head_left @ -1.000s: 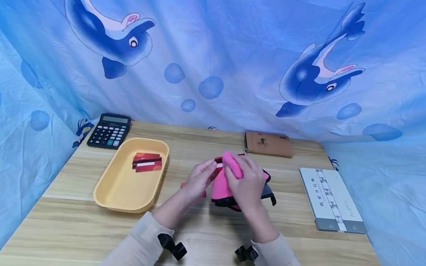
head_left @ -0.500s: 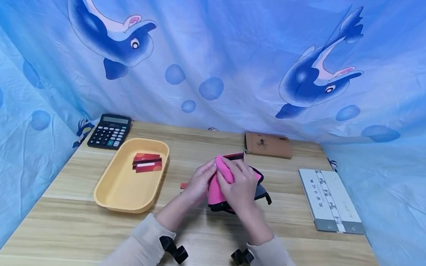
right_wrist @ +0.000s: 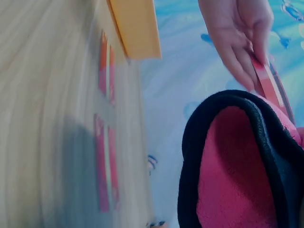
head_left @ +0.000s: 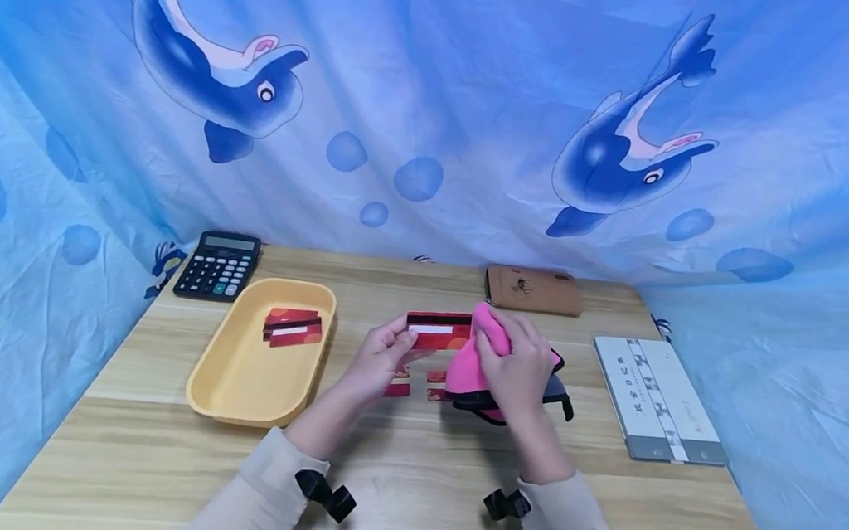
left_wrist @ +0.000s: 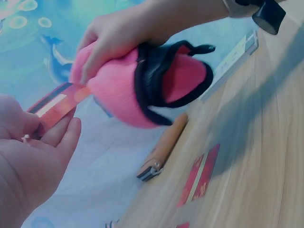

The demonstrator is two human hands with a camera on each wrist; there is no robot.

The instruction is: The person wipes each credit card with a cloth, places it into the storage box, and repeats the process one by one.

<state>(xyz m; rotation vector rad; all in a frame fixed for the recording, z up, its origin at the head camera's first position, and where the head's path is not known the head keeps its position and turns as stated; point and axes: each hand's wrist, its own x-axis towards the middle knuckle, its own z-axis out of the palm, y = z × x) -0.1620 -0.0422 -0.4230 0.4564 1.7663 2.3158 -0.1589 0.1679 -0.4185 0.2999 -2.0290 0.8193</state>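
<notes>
My left hand point(head_left: 380, 355) pinches a red bank card point(head_left: 437, 331) by its left end, thumb on top. The card's black stripe and white strip face up. My right hand point(head_left: 518, 360) grips a bunched pink cloth point(head_left: 467, 368) with black edging and a grey part, pressed on the card's right end. In the right wrist view the cloth's black-edged opening point(right_wrist: 232, 171) shows a pink inside. Two more red cards lie on the table beneath: one card point(head_left: 398, 383) partly under the left hand, another card point(head_left: 436, 385) beside the cloth.
A yellow tray point(head_left: 218, 365) on the left holds several red cards point(head_left: 296, 327). Behind it lies a calculator point(head_left: 218, 265). A brown wallet point(head_left: 542, 291) lies at the back. At the right is a grey-white notebook point(head_left: 661, 400). A blue dolphin curtain point(head_left: 423, 90) surrounds the table.
Half a second ago the hands were together and the cloth covered most of the card. Now my left hand has moved left and my right hand right with the cloth, baring the card.
</notes>
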